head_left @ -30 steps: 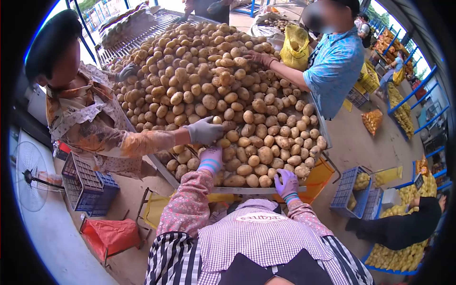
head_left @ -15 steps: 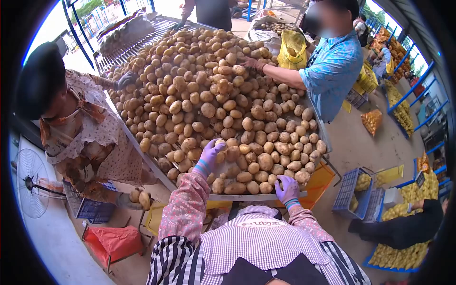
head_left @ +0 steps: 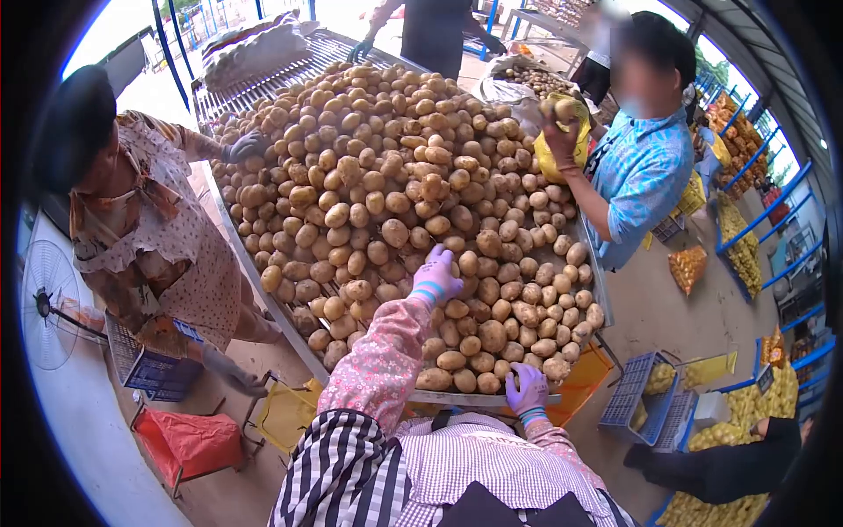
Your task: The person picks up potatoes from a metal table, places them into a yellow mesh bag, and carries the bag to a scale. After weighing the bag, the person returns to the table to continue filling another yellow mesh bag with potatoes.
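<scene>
A large heap of potatoes [head_left: 395, 233] covers a metal sorting table [head_left: 290, 327] in front of me. My left hand [head_left: 436, 276], in a purple glove, reaches out over the middle of the heap. Its fingers point away from me, slightly bent, and touch the potatoes there; no potato shows in its grasp. My right hand [head_left: 527, 389], gloved the same way, rests by the table's near edge, right of centre. Its fingers are apart, against the nearest potatoes.
Co-workers stand at the left, the far side and the right; the right one holds a potato by a yellow mesh bag [head_left: 562, 140]. A red sack [head_left: 189, 443] and a fan [head_left: 51, 303] are at left. Blue crates [head_left: 637, 395] stand at right.
My left hand has moved forward and right, deeper over the heap; the potato at its fingertips no longer shows. The right co-worker's hand has risen from the heap. The left co-worker's lower hand has emptied.
</scene>
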Action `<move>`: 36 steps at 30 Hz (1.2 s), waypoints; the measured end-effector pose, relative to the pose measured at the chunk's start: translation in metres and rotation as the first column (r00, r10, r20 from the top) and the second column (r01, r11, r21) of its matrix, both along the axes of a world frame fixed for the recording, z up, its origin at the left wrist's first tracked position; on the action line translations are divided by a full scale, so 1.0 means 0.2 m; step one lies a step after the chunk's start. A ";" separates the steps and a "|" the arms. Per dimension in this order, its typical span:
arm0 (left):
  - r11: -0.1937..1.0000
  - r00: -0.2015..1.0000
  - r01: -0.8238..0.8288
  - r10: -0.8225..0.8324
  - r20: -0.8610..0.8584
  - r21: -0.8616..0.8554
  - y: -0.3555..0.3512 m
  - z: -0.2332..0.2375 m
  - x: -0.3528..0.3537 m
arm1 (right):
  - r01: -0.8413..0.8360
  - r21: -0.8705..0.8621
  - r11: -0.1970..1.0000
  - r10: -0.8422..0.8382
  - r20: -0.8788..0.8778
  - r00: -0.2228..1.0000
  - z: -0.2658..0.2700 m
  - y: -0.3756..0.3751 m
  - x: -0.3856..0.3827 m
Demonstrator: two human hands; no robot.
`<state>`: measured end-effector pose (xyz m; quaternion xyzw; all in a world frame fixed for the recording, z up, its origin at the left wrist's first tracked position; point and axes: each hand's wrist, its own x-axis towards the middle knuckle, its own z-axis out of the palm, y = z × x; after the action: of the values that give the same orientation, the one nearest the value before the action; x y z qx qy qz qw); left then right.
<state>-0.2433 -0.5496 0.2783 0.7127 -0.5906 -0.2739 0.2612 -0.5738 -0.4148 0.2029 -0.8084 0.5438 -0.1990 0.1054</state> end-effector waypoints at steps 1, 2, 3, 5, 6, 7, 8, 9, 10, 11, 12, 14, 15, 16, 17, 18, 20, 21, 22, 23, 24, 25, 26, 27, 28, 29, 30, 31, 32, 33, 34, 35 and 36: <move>0.999 0.996 0.004 -0.007 -0.090 -0.034 0.03 -0.01 -0.04 | 0.000 -0.001 1.000 0.000 -0.005 1.000 0.00 0.00 0.00; 0.998 0.984 0.006 -0.018 -0.179 -0.067 0.08 -0.03 -0.09 | -0.010 0.004 1.000 0.010 -0.005 1.000 -0.01 0.00 0.00; 0.998 0.987 -0.002 -0.008 -0.163 -0.060 0.16 -0.03 -0.16 | -0.010 -0.005 1.000 0.010 -0.003 1.000 -0.02 0.00 -0.01; 0.991 0.995 0.054 -0.064 -0.081 -0.120 0.34 -0.10 -0.24 | -0.014 -0.003 1.000 0.014 -0.003 1.000 -0.03 -0.01 -0.01; 0.976 0.992 0.123 -0.127 -0.011 -0.182 0.41 -0.16 -0.27 | -0.015 0.008 1.000 0.015 -0.003 1.000 -0.03 -0.01 -0.01; 0.953 0.989 0.122 -0.139 -0.044 -0.277 0.45 -0.18 -0.29 | -0.014 0.010 1.000 0.014 -0.001 1.000 -0.02 -0.01 0.00; 0.956 0.988 0.124 -0.143 -0.051 -0.267 0.48 -0.19 -0.31 | -0.014 0.011 1.000 0.014 0.000 1.000 -0.01 -0.01 0.00; 0.931 0.986 0.121 -0.153 -0.068 -0.344 0.51 -0.21 -0.32 | -0.008 0.004 1.000 0.008 0.001 1.000 0.00 -0.01 0.00; 0.900 0.984 0.112 -0.161 -0.082 -0.421 0.55 -0.22 -0.33 | -0.012 0.014 1.000 0.012 -0.002 1.000 0.01 0.00 0.00; 0.879 0.977 0.127 -0.190 -0.094 -0.460 0.59 -0.24 -0.33 | -0.020 -0.003 1.000 0.020 -0.002 1.000 0.01 0.00 0.01; 0.880 0.978 0.126 -0.188 -0.092 -0.459 0.65 -0.25 -0.33 | -0.027 -0.025 0.999 0.027 0.000 1.000 0.02 -0.01 0.01; 0.874 0.959 0.277 -0.276 0.060 -0.400 0.77 -0.24 -0.31 | -0.023 -0.018 1.000 0.023 -0.003 1.000 0.02 -0.01 0.01; 0.860 0.929 0.369 -0.329 0.170 -0.353 0.83 -0.23 -0.30 | -0.015 -0.011 1.000 0.015 0.003 1.000 0.02 -0.01 0.01; 0.855 0.933 0.359 -0.313 0.180 -0.374 0.88 -0.22 -0.31 | -0.008 -0.003 1.000 0.008 0.010 1.000 0.01 0.00 0.01; 0.855 0.933 0.357 -0.311 0.180 -0.376 0.89 -0.20 -0.31 | -0.011 -0.001 1.000 0.011 0.012 1.000 0.00 0.00 0.01; 0.854 0.934 0.355 -0.309 0.179 -0.380 0.89 -0.19 -0.33 | -0.014 -0.016 1.000 0.014 0.010 1.000 0.00 0.00 0.01; 0.825 0.905 0.423 -0.363 0.222 -0.374 0.89 -0.24 -0.34 | -0.027 -0.033 0.999 0.027 0.006 1.000 -0.01 0.00 0.01; 0.788 0.867 0.495 -0.420 0.268 -0.367 0.88 -0.27 -0.34 | -0.023 -0.028 0.999 0.023 0.002 1.000 -0.01 0.00 0.01; 0.790 0.871 0.488 -0.412 0.268 -0.372 0.88 -0.28 -0.34 | -0.019 -0.025 1.000 0.019 -0.002 1.000 0.00 -0.01 0.01; 0.795 0.863 0.503 -0.442 0.243 -0.339 0.89 -0.28 -0.34 | -0.027 -0.030 0.999 0.027 -0.003 1.000 0.00 -0.01 0.01; 0.798 0.854 0.519 -0.472 0.218 -0.306 0.89 -0.29 -0.33 | -0.021 -0.012 1.000 0.021 -0.006 1.000 0.00 0.00 0.01; 0.801 0.858 0.513 -0.464 0.220 -0.308 0.89 -0.29 -0.33 | -0.014 0.006 1.000 0.014 -0.008 1.000 0.00 0.00 0.01; 0.868 0.933 0.328 -0.358 -0.013 -0.372 0.89 -0.30 -0.32 | -0.020 0.005 1.000 0.020 -0.008 1.000 0.00 -0.01 0.02; 0.913 0.938 0.126 -0.237 -0.252 -0.388 0.90 -0.31 -0.32 | -0.018 -0.008 1.000 0.018 -0.005 1.000 0.00 0.00 0.02; 0.965 0.816 -0.060 -0.099 -0.569 -0.254 0.90 -0.30 -0.31 | -0.017 -0.019 1.000 0.017 -0.003 1.000 0.00 0.00 0.02; 0.987 0.585 -0.132 0.000 -0.811 -0.095 0.89 -0.29 -0.25 | -0.026 -0.018 1.000 0.025 -0.003 1.000 0.00 0.01 0.02; 0.986 0.289 -0.149 0.117 -0.950 0.076 0.89 -0.29 -0.17 | -0.024 -0.011 1.000 0.024 -0.009 1.000 0.00 0.00 0.01; 0.979 0.098 -0.173 0.127 -0.987 0.109 0.92 -0.24 -0.08 | -0.023 -0.003 1.000 0.023 -0.014 1.000 0.00 0.00 0.01; 0.971 -0.097 -0.191 0.130 -0.987 0.146 0.97 -0.18 0.01 | -0.034 0.001 0.999 0.034 -0.014 0.999 -0.01 -0.01 0.02; 0.956 -0.186 -0.219 0.156 -0.970 0.195 1.01 -0.15 0.08 | -0.045 -0.027 0.999 0.045 -0.004 0.999 -0.01 0.00 0.02; 0.972 -0.294 -0.160 0.120 -0.948 0.173 1.06 -0.23 0.20 | -0.057 -0.054 0.997 0.057 0.005 0.998 -0.01 0.00 0.02; 0.976 -0.424 -0.173 0.050 -0.904 0.135 1.12 -0.22 0.27 | -0.054 -0.033 0.998 0.055 0.015 0.998 -0.01 0.00 0.01; 0.977 -0.543 -0.192 -0.024 -0.839 0.096 1.16 -0.21 0.32 | -0.067 -0.028 0.997 0.068 0.014 0.998 -0.01 0.00 0.01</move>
<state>-0.1783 -0.3182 0.2367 0.1344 -0.0055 -0.6930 0.7083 -0.5711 -0.4152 0.1999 -0.8261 0.5127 -0.2090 0.1051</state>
